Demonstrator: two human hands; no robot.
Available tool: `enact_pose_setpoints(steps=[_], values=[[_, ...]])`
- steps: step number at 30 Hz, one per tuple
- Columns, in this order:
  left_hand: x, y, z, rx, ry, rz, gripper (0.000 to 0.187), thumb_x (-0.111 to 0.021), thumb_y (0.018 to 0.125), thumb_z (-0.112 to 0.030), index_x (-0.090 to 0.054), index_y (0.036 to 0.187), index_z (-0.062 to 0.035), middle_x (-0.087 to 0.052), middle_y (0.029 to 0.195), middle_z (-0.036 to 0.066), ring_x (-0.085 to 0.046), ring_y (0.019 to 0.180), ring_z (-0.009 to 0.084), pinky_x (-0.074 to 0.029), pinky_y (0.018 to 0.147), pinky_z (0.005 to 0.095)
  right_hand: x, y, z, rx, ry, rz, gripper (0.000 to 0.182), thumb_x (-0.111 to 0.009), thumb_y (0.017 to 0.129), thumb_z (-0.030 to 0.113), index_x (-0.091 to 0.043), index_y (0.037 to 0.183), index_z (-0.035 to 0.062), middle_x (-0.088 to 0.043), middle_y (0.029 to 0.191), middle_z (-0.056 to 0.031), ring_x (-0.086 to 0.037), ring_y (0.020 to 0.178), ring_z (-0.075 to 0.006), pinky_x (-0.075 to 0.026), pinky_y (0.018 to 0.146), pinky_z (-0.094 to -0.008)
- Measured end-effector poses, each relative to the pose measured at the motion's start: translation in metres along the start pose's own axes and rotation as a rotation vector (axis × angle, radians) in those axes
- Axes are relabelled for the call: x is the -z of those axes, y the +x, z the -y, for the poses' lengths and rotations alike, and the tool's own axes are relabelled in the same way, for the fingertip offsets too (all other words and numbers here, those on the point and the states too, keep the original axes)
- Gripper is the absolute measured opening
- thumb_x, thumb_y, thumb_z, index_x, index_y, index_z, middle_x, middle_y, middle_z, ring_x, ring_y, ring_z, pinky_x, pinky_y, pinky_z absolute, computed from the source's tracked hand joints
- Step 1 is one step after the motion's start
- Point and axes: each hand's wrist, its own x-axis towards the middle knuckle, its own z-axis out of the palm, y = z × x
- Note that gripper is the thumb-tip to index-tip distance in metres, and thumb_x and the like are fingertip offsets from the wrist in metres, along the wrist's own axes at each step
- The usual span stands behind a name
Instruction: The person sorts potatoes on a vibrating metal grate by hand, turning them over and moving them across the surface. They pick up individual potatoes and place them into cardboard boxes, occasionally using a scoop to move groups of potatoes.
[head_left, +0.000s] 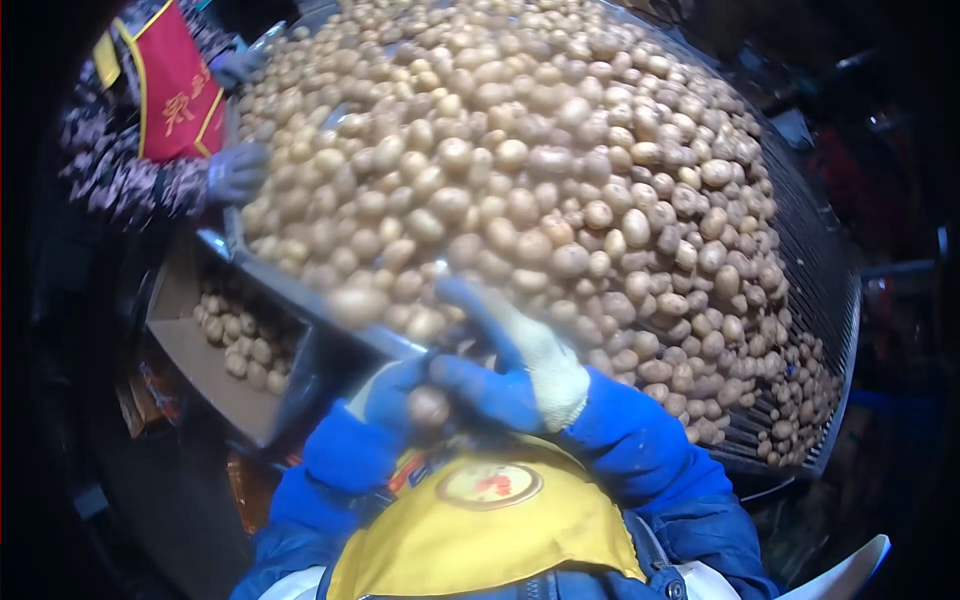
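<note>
My left hand (393,392), in a blue and white work glove, is close to my body at the near edge of the potato heap. Its fingers are curled around a potato (428,408), though motion blurs the grip. My right hand (515,365), gloved alike, is just to the right with its fingers apart. One finger stretches forward over the potatoes (540,240), while another part of the glove comes close to my left hand. Whether anything lies beneath the right palm is hidden. The heap spreads across a large slatted metal table.
A metal chute or bin (215,375) with several potatoes (240,340) is at the left. Another person's gloved hand (238,172) rests at the heap's left edge, below a red sash (175,85). Bare slats (815,260) run along the table's right side.
</note>
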Motion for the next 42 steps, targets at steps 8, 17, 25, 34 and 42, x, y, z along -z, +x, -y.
enact_pose_setpoints(steps=[8, 17, 25, 34, 42], values=[[-0.006, -0.002, -0.015, 0.526, -0.305, -0.525, 0.049, -0.050, 0.112, -0.045, -0.068, 0.105, 0.0003, -0.062, 0.087, 0.010, -0.057, 0.072, 0.0255, -0.049, 0.068, 0.0381, 0.041, -0.025, -0.106, 0.092, -0.921, -0.322, 0.061, -0.074, 0.092, 0.038, -0.062, 0.145, 0.0100, -0.053, 0.154, -0.0255, -0.051, 0.139, -0.0450, -0.040, 0.116, -0.0547], [-0.014, -0.003, -0.020, 0.426, -0.044, -0.438, 0.049, -0.059, 0.105, -0.039, -0.066, 0.121, 0.0065, -0.069, 0.091, 0.014, -0.066, 0.076, 0.0258, -0.052, 0.068, 0.0384, 0.068, -0.092, -0.086, -0.007, -0.602, -0.295, 0.031, -0.079, 0.087, 0.018, -0.075, 0.114, 0.0039, -0.072, 0.124, -0.0204, -0.071, 0.108, -0.0404, -0.059, 0.089, -0.0495], [-0.003, -0.007, -0.003, 0.411, -0.180, -0.540, 0.050, -0.060, 0.108, -0.049, -0.071, 0.116, -0.0006, -0.076, 0.093, 0.016, -0.075, 0.076, 0.0304, -0.060, 0.063, 0.0417, 0.074, -0.058, -0.115, -0.295, -1.008, -0.440, 0.054, -0.078, 0.089, 0.043, -0.067, 0.133, 0.0144, -0.065, 0.116, -0.0193, -0.065, 0.105, -0.0376, -0.054, 0.088, -0.0521], [-0.026, 0.006, -0.018, 0.233, 0.253, -0.397, 0.042, -0.062, 0.107, -0.035, -0.066, 0.130, -0.0003, -0.073, 0.108, 0.014, -0.074, 0.090, 0.0243, -0.061, 0.074, 0.0387, 0.072, -0.041, -0.104, -0.341, -0.381, -0.370, 0.038, -0.080, 0.089, 0.028, -0.074, 0.120, 0.0062, -0.071, 0.118, -0.0172, -0.068, 0.111, -0.0315, -0.056, 0.097, -0.0447], [-0.018, 0.026, -0.022, 0.245, 0.111, -0.387, 0.057, -0.072, 0.101, -0.029, -0.055, 0.149, -0.0025, -0.070, 0.122, 0.016, -0.074, 0.099, 0.0262, -0.062, 0.079, 0.0416, 0.083, -0.022, -0.066, -0.084, -0.567, -0.531, 0.047, -0.075, 0.093, 0.023, -0.067, 0.138, 0.0099, -0.071, 0.122, -0.0199, -0.074, 0.102, -0.0367, -0.059, 0.088, -0.0451]])
